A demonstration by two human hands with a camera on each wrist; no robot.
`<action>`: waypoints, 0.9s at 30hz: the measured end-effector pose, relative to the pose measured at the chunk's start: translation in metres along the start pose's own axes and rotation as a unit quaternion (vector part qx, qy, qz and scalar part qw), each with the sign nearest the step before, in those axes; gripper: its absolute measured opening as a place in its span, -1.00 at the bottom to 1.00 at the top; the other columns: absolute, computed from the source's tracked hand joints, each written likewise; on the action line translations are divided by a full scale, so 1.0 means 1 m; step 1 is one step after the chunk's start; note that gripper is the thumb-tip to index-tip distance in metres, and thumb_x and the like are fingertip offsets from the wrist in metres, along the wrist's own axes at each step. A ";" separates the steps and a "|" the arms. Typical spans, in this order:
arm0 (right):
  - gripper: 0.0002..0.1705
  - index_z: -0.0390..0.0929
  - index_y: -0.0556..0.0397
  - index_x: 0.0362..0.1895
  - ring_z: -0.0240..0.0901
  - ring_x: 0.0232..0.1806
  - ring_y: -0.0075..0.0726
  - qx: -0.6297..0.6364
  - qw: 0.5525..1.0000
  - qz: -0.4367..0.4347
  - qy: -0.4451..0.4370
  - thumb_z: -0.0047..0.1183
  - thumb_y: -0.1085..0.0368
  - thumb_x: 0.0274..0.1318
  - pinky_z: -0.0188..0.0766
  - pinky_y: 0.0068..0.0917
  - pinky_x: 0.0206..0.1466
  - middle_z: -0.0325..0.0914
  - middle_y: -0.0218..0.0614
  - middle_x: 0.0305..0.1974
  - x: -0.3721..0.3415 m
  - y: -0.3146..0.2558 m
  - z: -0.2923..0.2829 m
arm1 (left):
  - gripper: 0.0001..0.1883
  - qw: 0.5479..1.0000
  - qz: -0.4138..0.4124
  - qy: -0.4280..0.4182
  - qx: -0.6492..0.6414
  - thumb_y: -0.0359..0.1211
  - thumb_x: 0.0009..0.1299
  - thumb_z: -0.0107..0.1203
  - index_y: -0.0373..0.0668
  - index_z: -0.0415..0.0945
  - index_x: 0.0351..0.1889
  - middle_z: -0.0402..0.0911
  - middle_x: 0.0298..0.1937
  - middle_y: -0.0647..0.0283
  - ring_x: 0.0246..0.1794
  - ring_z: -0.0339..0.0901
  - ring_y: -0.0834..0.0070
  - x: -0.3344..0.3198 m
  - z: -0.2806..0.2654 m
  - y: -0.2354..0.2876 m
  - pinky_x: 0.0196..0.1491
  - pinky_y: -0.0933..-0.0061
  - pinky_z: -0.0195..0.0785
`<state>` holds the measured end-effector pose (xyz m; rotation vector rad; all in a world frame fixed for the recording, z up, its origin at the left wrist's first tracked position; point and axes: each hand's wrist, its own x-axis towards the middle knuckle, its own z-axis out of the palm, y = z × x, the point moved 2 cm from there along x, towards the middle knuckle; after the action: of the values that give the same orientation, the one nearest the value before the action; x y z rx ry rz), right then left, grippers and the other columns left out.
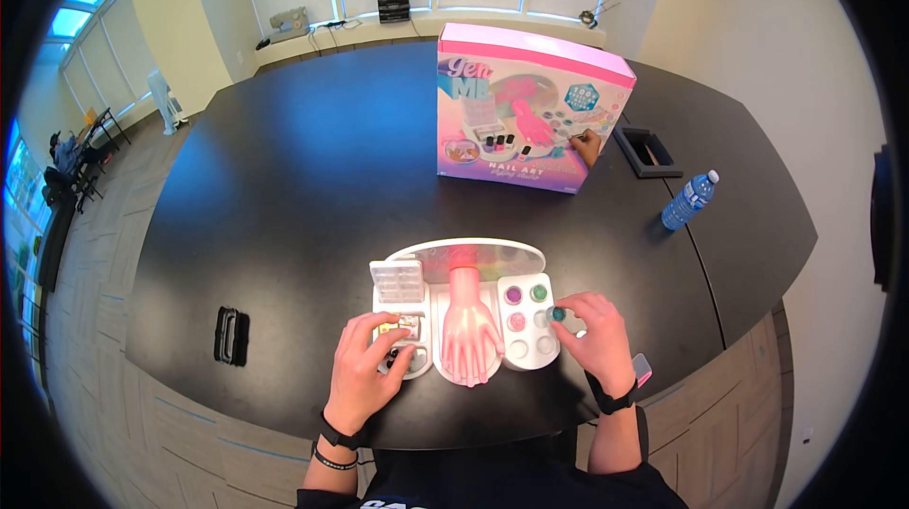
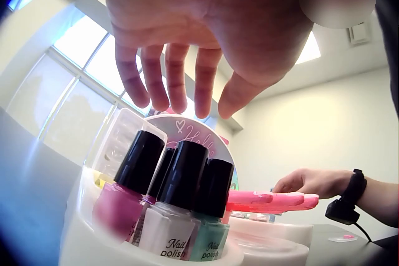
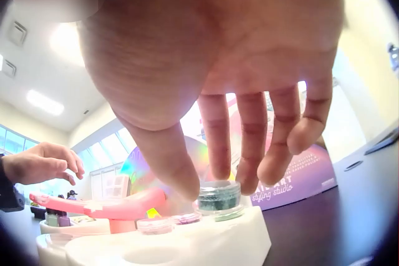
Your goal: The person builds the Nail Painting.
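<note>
In the head view my right hand (image 1: 599, 339) pinches a small round jar of dark teal glitter (image 1: 559, 314) between thumb and fingers. It is at the right edge of a white tray (image 1: 526, 283) with round wells, some holding purple, green and pink glitter jars. My left hand (image 1: 363, 372), fingers loosely bent, hovers over the set's left side. Below its palm, the left wrist view shows black-capped nail polish bottles (image 2: 181, 178) in pink, white and mint. Between both hands lies a pink model hand (image 1: 464, 320), palm down, in front of a rounded mirror (image 1: 516, 258).
A clear compartment lid (image 1: 398, 282) stands raised at the set's back left. Behind is a large nail art box (image 1: 521, 111). A water bottle (image 1: 688, 200) stands at right near a table socket recess (image 1: 649, 151). A black case (image 1: 228, 335) lies far left.
</note>
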<state>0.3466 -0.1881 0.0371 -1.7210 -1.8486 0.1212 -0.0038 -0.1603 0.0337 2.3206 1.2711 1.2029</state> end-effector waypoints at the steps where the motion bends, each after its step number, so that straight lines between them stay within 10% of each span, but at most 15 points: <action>1: -0.72 0.81 -0.06 -0.07 0.66 -0.03 -0.03 0.006 1.000 -0.006 -0.008 0.48 0.27 0.10 0.54 -0.12 0.04 0.78 -0.34 -0.07 0.000 -0.002 0.002 | -0.73 1.000 -0.001 0.000 0.000 -0.48 0.29 0.48 -0.17 0.75 -0.05 0.68 0.14 0.13 0.15 0.62 0.05 -0.001 0.000 0.000 0.16 0.10 0.54; 27: -0.74 0.80 -0.02 -0.04 0.65 0.03 -0.04 0.015 0.998 -0.004 -0.060 0.43 0.29 0.17 0.54 -0.11 0.12 0.79 -0.34 0.01 0.001 -0.006 0.012 | -0.73 1.000 -0.005 -0.003 0.000 -0.49 0.30 0.47 -0.18 0.75 -0.04 0.68 0.14 0.13 0.15 0.62 0.06 -0.001 -0.001 0.000 0.16 0.10 0.54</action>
<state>0.3357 -0.1841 0.0307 -1.7184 -1.9309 0.2529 -0.0048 -0.1614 0.0336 2.3128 1.2804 1.1928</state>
